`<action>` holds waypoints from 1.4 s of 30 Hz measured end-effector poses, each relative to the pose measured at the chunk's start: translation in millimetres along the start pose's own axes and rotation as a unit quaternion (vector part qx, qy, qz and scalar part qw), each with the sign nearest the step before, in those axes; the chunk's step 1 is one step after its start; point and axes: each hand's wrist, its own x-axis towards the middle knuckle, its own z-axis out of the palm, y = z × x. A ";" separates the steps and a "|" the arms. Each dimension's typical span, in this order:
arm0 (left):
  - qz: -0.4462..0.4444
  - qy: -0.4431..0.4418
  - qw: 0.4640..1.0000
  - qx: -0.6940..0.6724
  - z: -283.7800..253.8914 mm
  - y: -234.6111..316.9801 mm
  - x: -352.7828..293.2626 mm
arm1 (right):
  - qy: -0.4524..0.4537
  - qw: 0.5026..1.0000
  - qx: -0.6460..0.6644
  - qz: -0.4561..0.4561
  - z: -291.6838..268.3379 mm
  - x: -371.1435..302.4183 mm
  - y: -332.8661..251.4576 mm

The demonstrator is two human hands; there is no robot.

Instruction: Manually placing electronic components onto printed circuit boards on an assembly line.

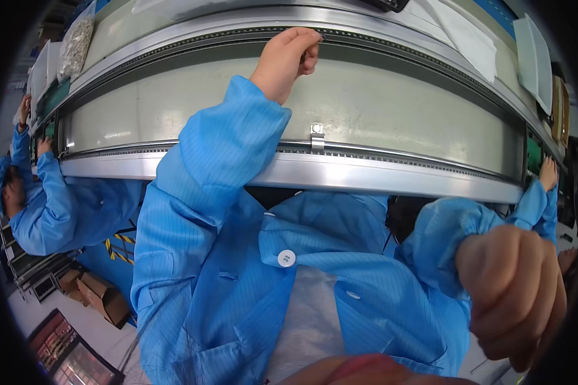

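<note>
My left hand [288, 63] reaches over the conveyor to its far rail [392, 48]. Thumb and fingers are pinched together there, and a tiny dark thing seems to show at the tips, too small to name. At the lower right, close to the camera, my right hand [512, 289] is curled into a fist, raised on the near side of the conveyor and apart from it. Whatever its fingers may enclose is hidden. A small metal bracket [317, 138] sits on the near rail [392, 155], below and right of my left hand.
A co-worker [48, 205] stands at the left end, and another person's hand [548, 174] is beside a green board [534, 155] at the right. Beyond the rail are a bag of small parts [77, 46] and a white bin [533, 61]. A cardboard box [103, 298] lies lower left.
</note>
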 end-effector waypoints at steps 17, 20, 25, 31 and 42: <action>-0.113 -0.114 0.962 -0.220 20.4 -23.0 15.0 | 0.177 0.705 -0.613 0.309 -174.1 -42.0 74.9; -0.088 -0.093 0.968 -0.215 11.5 -21.9 12.1 | 0.065 0.630 -0.601 0.487 -223.2 -71.8 36.8; -0.078 -0.104 0.983 -0.127 22.9 -17.2 10.2 | 0.141 0.495 -0.584 0.628 -260.2 -116.1 -23.7; -0.086 -0.126 0.982 -0.112 25.3 -17.6 5.4 | 0.068 0.411 -0.567 0.711 -259.8 -123.3 12.4; -0.086 -0.122 0.980 -0.130 35.1 -14.8 2.7 | 0.066 0.353 -0.580 0.731 -266.5 -131.0 22.9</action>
